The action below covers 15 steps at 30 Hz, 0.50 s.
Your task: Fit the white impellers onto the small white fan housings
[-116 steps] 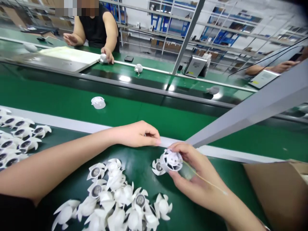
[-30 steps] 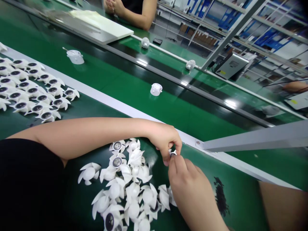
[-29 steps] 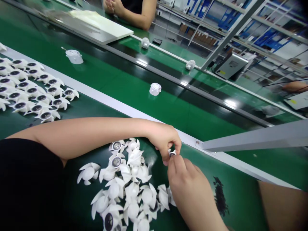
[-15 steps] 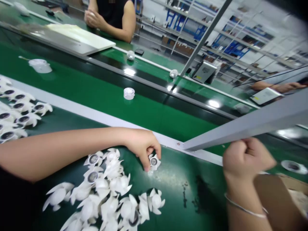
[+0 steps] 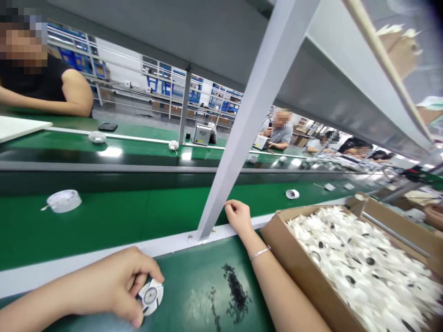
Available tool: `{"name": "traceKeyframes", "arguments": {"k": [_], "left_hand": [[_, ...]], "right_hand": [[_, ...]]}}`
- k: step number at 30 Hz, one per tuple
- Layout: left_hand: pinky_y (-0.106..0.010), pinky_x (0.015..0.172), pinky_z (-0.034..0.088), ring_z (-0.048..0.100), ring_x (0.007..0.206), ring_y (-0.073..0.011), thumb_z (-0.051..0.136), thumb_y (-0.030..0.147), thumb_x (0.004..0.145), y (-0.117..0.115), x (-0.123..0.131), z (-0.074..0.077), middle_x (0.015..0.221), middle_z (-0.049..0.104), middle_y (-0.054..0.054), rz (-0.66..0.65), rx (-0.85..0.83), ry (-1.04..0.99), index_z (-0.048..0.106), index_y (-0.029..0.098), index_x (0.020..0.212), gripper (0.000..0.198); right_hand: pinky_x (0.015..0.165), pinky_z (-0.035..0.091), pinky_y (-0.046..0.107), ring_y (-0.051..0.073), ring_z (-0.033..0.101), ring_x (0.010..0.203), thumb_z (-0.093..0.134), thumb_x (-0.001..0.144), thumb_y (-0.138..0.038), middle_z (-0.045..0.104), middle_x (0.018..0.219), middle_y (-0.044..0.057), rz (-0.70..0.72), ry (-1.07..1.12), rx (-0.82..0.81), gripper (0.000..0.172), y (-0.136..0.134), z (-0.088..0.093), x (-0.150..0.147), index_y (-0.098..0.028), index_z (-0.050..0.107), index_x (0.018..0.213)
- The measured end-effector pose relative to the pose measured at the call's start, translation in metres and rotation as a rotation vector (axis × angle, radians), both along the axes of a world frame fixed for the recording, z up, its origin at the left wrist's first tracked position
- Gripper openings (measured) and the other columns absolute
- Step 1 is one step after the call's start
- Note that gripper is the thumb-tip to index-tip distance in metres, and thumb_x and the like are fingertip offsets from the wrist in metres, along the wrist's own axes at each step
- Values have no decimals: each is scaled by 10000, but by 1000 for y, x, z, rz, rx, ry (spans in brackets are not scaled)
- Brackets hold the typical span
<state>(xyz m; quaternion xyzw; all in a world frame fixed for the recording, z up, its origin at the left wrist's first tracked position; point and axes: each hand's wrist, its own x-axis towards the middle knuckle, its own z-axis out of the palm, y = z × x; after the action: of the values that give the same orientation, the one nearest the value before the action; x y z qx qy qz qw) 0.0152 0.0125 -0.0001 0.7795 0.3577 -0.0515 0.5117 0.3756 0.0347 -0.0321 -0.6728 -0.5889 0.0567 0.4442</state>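
Note:
My left hand [image 5: 117, 283] pinches a small white fan blade [image 5: 152, 295] between thumb and fingers, low over the green tabletop [image 5: 187, 281]. The blade's round hub, with a dark ring, faces up. My right hand [image 5: 238, 216] is closed, just right of the slanted metal post [image 5: 238, 133] and over the white rail [image 5: 258, 222]. Its fingers curl away from me, so whatever they may hold is hidden. A thin bracelet [image 5: 260, 252] circles that wrist. Tiny black pieces [image 5: 237, 293] lie scattered on the tabletop between my two arms.
At right stands a cardboard box [image 5: 304, 267] full of white fan blades [image 5: 367, 258]. Beyond the rail runs a green conveyor belt [image 5: 114, 230], carrying a clear round part [image 5: 64, 201] and a white cylindrical part [image 5: 292, 194]. A shelf [image 5: 155, 27] hangs overhead. Several people sit across the line.
My view has swung to the right, bringing in the box and shelf, while the loose fan blade pile has left view. My left hand still holds its fan blade; my right hand stays closed.

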Motion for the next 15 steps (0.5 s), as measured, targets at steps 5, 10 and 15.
{"name": "traceKeyframes", "arguments": {"k": [5,10,15], "left_hand": [[-232,565,358,522,639,-136,876,528,420,1,-1,-2,690,585,46,-7,43,30,710,265,1061,712],[-233,583,365,504,650,-132,873,547,418,2,-2,-2,707,576,45,-2,44,31,703,265,1079,738],[-227,580,353,499,656,-129,888,514,421,2,-2,-1,709,574,47,4,28,21,705,261,1087,736]], "right_hand": [[585,440,250,103,521,551,590,914,-404,592,631,-35,26,27,-56,277,2,-6,3,-156,683,834],[577,466,243,87,528,564,584,949,-472,599,692,-34,61,17,-107,344,3,-8,4,-147,651,858],[596,494,247,92,560,608,592,955,-437,624,757,-20,59,20,-133,309,3,-7,4,-140,651,896]]}}
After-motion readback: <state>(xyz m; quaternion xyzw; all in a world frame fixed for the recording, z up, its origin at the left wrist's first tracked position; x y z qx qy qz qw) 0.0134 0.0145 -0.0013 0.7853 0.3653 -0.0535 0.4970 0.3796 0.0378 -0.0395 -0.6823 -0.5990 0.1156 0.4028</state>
